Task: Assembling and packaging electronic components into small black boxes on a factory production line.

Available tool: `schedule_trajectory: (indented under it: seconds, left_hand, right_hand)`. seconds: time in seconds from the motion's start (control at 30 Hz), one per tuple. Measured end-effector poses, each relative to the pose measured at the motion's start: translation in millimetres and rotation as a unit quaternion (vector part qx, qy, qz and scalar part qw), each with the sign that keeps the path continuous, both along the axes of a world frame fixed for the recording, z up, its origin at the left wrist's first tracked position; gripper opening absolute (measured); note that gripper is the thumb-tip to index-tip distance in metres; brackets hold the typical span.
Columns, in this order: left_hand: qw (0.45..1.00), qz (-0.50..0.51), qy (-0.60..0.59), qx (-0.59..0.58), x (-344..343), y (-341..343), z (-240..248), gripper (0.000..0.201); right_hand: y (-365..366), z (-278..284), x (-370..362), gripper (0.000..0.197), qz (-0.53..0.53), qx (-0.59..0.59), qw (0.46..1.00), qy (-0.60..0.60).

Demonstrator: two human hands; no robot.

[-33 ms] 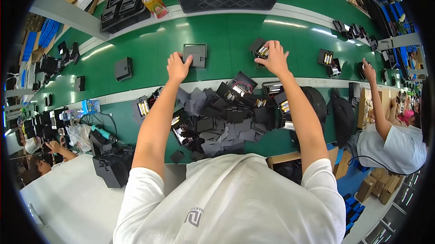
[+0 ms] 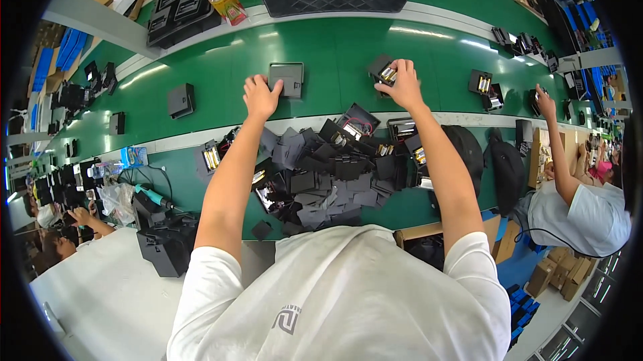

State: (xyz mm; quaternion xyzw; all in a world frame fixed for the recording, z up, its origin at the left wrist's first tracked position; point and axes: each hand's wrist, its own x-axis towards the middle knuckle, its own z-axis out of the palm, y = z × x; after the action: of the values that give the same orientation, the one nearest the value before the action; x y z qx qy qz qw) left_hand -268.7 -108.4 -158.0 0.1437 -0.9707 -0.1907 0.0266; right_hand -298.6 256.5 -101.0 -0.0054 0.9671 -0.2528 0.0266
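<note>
Now your left hand [image 2: 262,96], spread loosely, seemingly steadies a grey rectangular plastic box [image 2: 289,78] on the glossy green surface [image 2: 335,73]; your right hand [image 2: 404,85] brackets an open black plastic battery box [image 2: 380,66], whether clamped I can't tell.

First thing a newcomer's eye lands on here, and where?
Probably the heap of dark pieces, low in the centre. Above it, on the green table, the left hand touches a grey case and the right hand grips a black case showing batteries. A white-capped bottle stands out at upper left.
</note>
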Motion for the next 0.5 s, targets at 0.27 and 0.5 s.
schedule_trajectory:
  seconds: [0.27,0.5]
  left_hand:
    - [0.878,-0.162,0.065,0.446,94.1,125.5,110.4,0.065]
    - [0.72,0.008,0.098,0.687,178.8,130.3,138.2,0.048]
  right_hand:
    - [-63.7,50.1,53.1,0.056,-0.138,-0.315,0.939,0.014]
    - [-91.9,113.0,165.8,0.061,0.012,-0.534,0.845,-0.02]
